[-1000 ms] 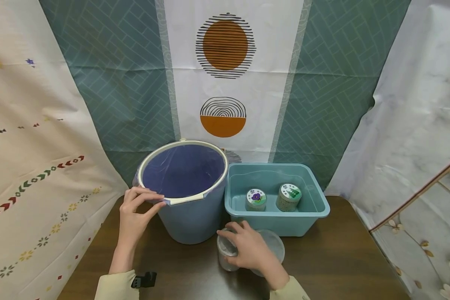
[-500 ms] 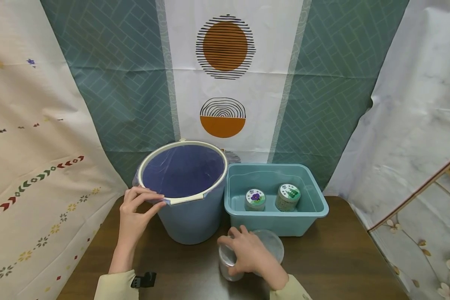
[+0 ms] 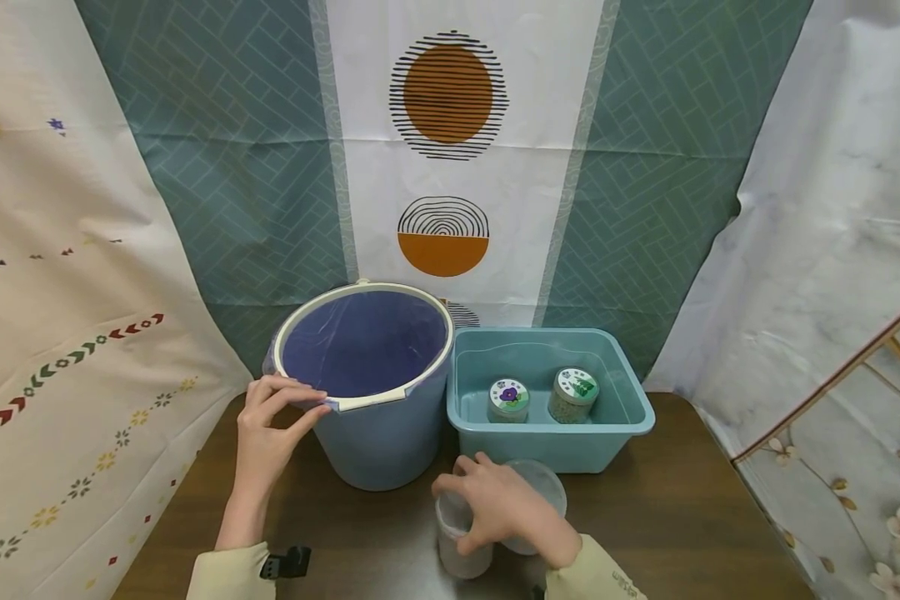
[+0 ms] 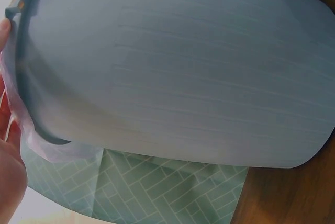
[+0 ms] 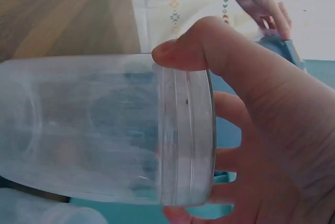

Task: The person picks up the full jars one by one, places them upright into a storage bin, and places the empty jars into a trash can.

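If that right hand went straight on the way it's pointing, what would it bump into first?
Beyond the clear cylindrical jar it grips, the right hand would probably meet the side of the round blue plastic bucket, though depth is hard to judge.

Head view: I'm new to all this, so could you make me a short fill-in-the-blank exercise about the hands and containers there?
1. The teal tub holds ____ small lidded jars.
2. The blue bucket, its rim pinched by the left hand, stands to the ____ of that tub in the picture.
3. The right hand grips a clear jar near its ____ end.
4. In the tub, the lid nearer the bucket shows a ____ flower.

Missing words: two; left; top; purple.
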### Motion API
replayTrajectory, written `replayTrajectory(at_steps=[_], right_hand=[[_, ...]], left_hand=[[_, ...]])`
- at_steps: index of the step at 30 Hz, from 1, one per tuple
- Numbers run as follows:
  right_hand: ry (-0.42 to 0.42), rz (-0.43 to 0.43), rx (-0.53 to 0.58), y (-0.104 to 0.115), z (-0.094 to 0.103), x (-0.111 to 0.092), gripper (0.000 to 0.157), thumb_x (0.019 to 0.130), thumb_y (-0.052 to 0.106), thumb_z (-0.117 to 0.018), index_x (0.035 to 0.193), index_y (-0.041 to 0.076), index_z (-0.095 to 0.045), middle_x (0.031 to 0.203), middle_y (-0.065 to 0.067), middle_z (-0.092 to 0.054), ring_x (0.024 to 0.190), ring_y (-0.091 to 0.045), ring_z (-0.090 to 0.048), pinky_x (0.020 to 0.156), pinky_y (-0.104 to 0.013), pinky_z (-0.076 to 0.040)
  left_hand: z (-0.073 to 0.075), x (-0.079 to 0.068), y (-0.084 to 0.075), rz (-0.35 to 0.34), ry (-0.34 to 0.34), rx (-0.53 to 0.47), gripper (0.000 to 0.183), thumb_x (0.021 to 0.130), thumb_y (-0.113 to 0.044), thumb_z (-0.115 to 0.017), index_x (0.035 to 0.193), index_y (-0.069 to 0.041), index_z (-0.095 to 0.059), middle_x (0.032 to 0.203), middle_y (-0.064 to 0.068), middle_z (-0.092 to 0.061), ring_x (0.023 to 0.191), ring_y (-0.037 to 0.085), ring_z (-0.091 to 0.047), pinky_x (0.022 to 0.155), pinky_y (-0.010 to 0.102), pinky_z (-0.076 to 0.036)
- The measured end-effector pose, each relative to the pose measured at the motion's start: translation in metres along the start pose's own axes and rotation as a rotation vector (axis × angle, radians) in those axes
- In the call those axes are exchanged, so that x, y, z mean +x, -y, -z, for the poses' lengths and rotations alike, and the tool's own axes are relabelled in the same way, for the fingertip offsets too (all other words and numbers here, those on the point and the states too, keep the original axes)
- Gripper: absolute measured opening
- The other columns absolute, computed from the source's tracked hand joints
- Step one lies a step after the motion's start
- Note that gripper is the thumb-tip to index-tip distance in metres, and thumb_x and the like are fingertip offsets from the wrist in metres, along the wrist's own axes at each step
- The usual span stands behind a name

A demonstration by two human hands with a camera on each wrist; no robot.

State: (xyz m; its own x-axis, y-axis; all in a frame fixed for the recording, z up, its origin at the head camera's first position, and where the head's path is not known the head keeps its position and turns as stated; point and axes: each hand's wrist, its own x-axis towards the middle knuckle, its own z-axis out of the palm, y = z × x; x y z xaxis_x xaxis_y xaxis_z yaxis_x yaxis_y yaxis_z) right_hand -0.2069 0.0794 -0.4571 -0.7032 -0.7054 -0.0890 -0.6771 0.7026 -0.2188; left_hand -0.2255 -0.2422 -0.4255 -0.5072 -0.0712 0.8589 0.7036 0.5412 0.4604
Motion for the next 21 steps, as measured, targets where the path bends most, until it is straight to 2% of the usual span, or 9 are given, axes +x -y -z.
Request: replayTrajectory(at_steps=[7,12,18,21], right_hand=[[0.054,0.019,0.029,0.005,0.031,-0.003,0.062,0.069,0.042,-0.085,0.124,0.041,-0.057,0.107,0.007,-0.053,0.088,-0.009,-0.041,0.064,-0.023,-0.043],[0.060,0.041,0.042,0.005,0.058,-0.007,0.060,0.070,0.040,-0.083,0.125,0.041,-0.058,0.109,0.007,-0.055,0.091,-0.010,-0.046,0.068,-0.023,-0.044],[0.055,0.120,0.007,0.007,0.098,-0.007,0.057,0.074,0.039,-0.080,0.126,0.038,-0.058,0.113,0.006,-0.057,0.095,-0.011,-0.050,0.073,-0.024,-0.047],[0.054,0.164,-0.041,0.008,0.121,-0.006,0.055,0.075,0.040,-0.078,0.126,0.036,-0.058,0.114,0.006,-0.058,0.096,-0.011,-0.052,0.077,-0.026,-0.048]], left_hand=[[0.002,0.000,0.001,-0.009,0.014,-0.011,0.037,0.054,0.010,-0.087,0.086,-0.007,-0.079,0.093,0.011,-0.064,0.102,0.004,-0.050,0.095,0.018,-0.033],[0.000,-0.001,0.001,-0.013,0.007,-0.007,0.037,0.052,0.013,-0.086,0.084,-0.005,-0.078,0.091,0.013,-0.064,0.101,0.004,-0.050,0.095,0.017,-0.033],[0.001,0.010,-0.026,-0.023,0.000,-0.016,0.033,0.053,0.017,-0.083,0.082,0.002,-0.075,0.088,0.017,-0.061,0.098,0.006,-0.050,0.094,0.017,-0.033],[0.001,0.009,-0.025,-0.015,0.005,-0.009,0.034,0.052,0.018,-0.082,0.082,0.001,-0.076,0.089,0.017,-0.061,0.098,0.006,-0.050,0.094,0.016,-0.032]])
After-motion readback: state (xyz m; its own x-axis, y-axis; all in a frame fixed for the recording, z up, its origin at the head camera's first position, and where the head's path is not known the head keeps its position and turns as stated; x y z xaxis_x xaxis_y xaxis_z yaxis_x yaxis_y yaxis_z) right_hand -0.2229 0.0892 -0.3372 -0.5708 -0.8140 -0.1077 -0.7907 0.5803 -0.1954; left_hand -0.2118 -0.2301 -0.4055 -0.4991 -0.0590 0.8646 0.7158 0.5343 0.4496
